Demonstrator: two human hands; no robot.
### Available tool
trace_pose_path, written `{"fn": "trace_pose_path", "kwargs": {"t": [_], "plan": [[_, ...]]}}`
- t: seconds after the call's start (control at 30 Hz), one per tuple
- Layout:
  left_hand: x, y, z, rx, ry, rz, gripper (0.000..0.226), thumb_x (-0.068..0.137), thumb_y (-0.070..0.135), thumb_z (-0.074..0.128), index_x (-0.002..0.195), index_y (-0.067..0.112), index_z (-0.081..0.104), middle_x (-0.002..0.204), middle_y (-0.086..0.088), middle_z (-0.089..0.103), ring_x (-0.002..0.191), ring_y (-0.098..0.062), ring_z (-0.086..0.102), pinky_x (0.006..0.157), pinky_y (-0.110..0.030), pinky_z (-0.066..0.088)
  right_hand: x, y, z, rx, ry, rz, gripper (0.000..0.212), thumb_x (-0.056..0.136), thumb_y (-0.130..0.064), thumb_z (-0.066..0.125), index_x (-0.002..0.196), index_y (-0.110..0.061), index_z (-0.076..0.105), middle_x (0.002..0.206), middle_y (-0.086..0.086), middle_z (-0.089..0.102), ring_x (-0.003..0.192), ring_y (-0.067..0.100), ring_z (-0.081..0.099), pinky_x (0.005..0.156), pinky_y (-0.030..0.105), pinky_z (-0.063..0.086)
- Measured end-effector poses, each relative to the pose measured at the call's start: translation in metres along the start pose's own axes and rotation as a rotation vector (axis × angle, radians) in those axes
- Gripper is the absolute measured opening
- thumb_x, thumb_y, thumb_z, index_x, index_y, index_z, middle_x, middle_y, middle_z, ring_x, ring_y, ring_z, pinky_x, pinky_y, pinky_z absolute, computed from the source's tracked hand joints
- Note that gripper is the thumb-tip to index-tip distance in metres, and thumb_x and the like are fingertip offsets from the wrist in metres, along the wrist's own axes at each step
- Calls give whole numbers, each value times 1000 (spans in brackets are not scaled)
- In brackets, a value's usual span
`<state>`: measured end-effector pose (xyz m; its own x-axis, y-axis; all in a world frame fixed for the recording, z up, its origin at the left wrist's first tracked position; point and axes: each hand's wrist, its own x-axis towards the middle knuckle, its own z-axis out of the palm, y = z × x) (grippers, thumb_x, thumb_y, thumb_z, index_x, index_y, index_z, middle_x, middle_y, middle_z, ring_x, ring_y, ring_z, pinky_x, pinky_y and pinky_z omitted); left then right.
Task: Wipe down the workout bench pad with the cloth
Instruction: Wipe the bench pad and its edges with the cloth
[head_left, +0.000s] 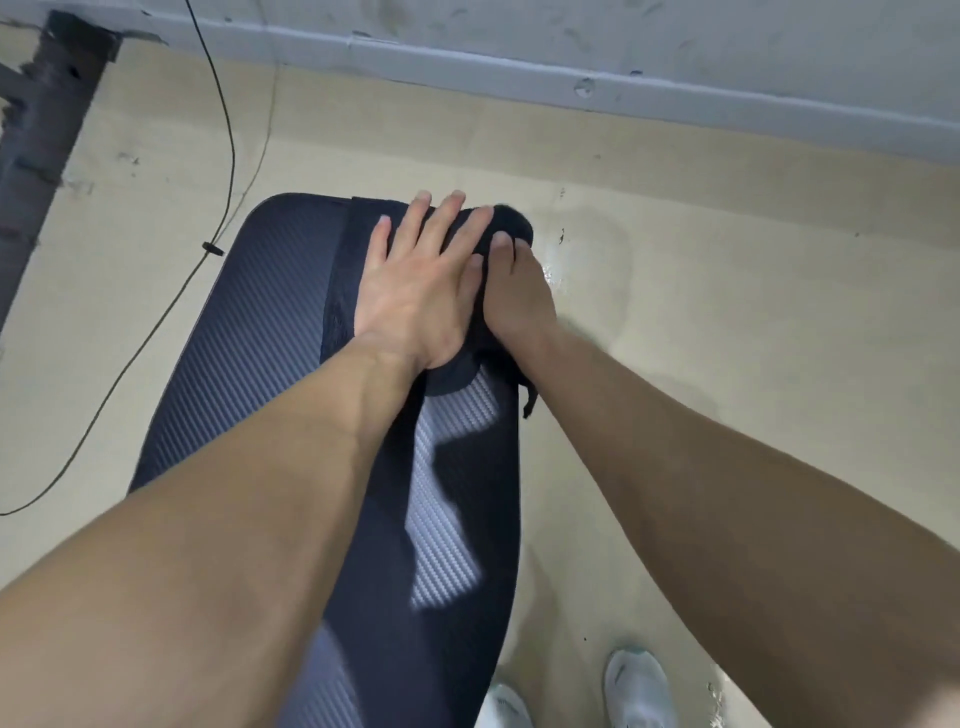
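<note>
Beige floor (727, 338), grey wall at top. Dark cloth (343, 270) lies on bench pad (249, 353); left hand (415, 291) flat atop it, right hand (514, 296) seemingly gripping its edge.

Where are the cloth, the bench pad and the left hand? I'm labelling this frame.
cloth (343, 270): head view, flat dark strip left of the hand.
bench pad (249, 353): head view, bare ribbed surface on its left half.
left hand (415, 291): head view, back of the hand, flat on the cloth.
</note>
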<state>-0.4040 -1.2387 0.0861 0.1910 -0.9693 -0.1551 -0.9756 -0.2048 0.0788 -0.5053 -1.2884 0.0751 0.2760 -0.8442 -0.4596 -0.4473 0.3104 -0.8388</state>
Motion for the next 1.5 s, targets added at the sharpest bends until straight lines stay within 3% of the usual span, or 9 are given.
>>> {"fn": "trace_pose_path", "kwargs": {"t": [0.13, 0.47, 0.57, 0.8, 0.93, 1.07, 1.2, 1.37, 1.5], "plan": [[21, -2, -2, 20, 24, -46, 50, 102, 35, 16, 148, 31, 35, 152, 3, 41, 148, -24, 24, 122, -50, 10, 24, -14, -4, -46, -68, -43, 47, 107, -18, 20, 116, -1, 63, 116, 15, 66, 107, 27, 58, 85, 30, 41], [-25, 16, 8, 55, -5, -40, 56, 106, 37, 12, 159, 29, -1, 169, 0, -6, 155, -26, -5, 124, -51, 7, -41, 22, 1, 112, -14, 7, 54, 105, -36, 23, 156, -19, 28, 156, 1, 42, 135, 9, 41, 107, 15, 22], [-60, 22, 13, 43, 7, -13, 57, 105, 38, 12, 160, 28, -2, 169, -2, -7, 155, -27, -2, 123, -52, 11, -74, 40, 5, 134, 24, -22, 56, 102, -37, 21, 154, -23, 34, 150, -4, 49, 135, 13, 45, 112, 28, 30], [-162, 37, 25, -2, 4, 12, 57, 105, 37, 16, 160, 29, 3, 170, -2, -1, 156, -27, 2, 124, -51, 13, -164, 81, 7, 204, -10, -23, 49, 106, -20, 22, 154, -24, 33, 129, -28, 46, 97, -39, 38, 86, -8, 25], [-228, 46, 32, -30, -25, -3, 58, 104, 38, 16, 160, 31, 3, 169, 0, -3, 156, -25, -1, 124, -49, 9, -224, 104, 18, 190, 48, 32, 48, 108, -22, 22, 156, -22, 28, 136, -23, 39, 100, -31, 40, 85, -11, 22], [-301, 56, 41, -23, -76, -20, 57, 106, 38, 14, 160, 32, -1, 169, 1, -9, 155, -25, -5, 124, -49, 7, -288, 131, 31, 173, 45, 67, 51, 109, -31, 20, 159, -21, 22, 161, -7, 33, 145, 6, 32, 120, 26, 23], [-377, 64, 49, -13, -155, -44, 57, 105, 40, 9, 158, 34, -13, 167, 3, -20, 154, -23, -14, 125, -48, 3, -367, 181, 49, 88, -94, 218, 48, 102, -46, 22, 134, -30, 54, 133, -6, 62, 121, 17, 58, 108, 38, 41], [-451, 66, 55, -14, -184, -47, 57, 106, 39, 9, 158, 32, -14, 165, 7, -25, 153, -19, -20, 125, -47, 0, -436, 216, 57, 143, -162, 194, 43, 97, -35, 33, 133, -35, 56, 134, -8, 62, 124, 12, 56, 109, 38, 43], [-461, 65, 60, 1, -156, -58, 58, 104, 39, 6, 159, 30, -10, 166, 9, -20, 154, -17, -15, 125, -46, 3, -434, 198, 56, 418, -156, 291, 51, 105, -19, 37, 155, -27, 33, 148, -14, 47, 126, -7, 45, 105, 12, 32]]}}
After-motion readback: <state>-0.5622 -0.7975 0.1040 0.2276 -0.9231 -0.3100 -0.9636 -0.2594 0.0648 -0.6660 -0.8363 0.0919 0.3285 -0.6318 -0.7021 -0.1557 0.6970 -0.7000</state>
